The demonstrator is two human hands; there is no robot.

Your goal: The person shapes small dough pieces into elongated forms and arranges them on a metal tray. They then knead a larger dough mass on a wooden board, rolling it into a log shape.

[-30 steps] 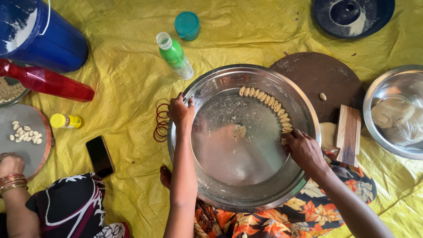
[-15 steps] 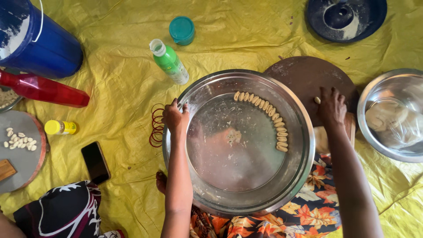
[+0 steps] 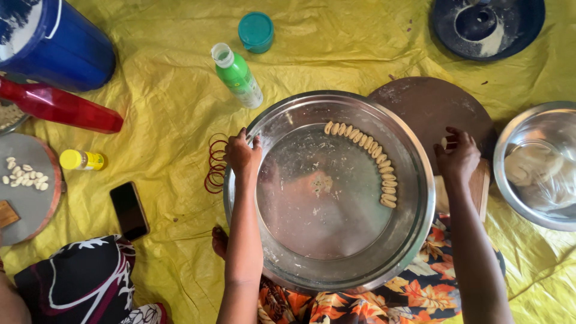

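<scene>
A large steel basin (image 3: pixel 336 240) is sitting in the middle of the view, on a yellow sheet (image 3: pixel 162 102) spread over the floor. The left hand (image 3: pixel 243 155) is gripping the basin's rim at about ten o'clock, fingers curled over the edge. Inside the basin, a curved row of small dough pieces (image 3: pixel 366 157) is lying along the wall from twelve toward three o'clock, well apart from the left hand.

The right hand (image 3: pixel 458 157) is resting outside the basin at about three o'clock, on a round brown board (image 3: pixel 420 105). Its fingertips are pinching together over something small and pale, but what they are closing on cannot be told. The two hands are lying well apart, with the basin between them.

At three o'clock of the right hand a second steel bowl (image 3: pixel 510 198) is holding pale dough. At eleven o'clock of the basin a green bottle (image 3: pixel 237 75) is lying on its side, with a teal lid (image 3: pixel 255 30) beyond it. Red bangles (image 3: pixel 216 165) are lying just beside the left hand at nine o'clock. Farther left a phone (image 3: pixel 129 210), a small yellow-capped bottle (image 3: pixel 81 160) and a blue bucket (image 3: pixel 66 51) are sitting on the sheet.
</scene>
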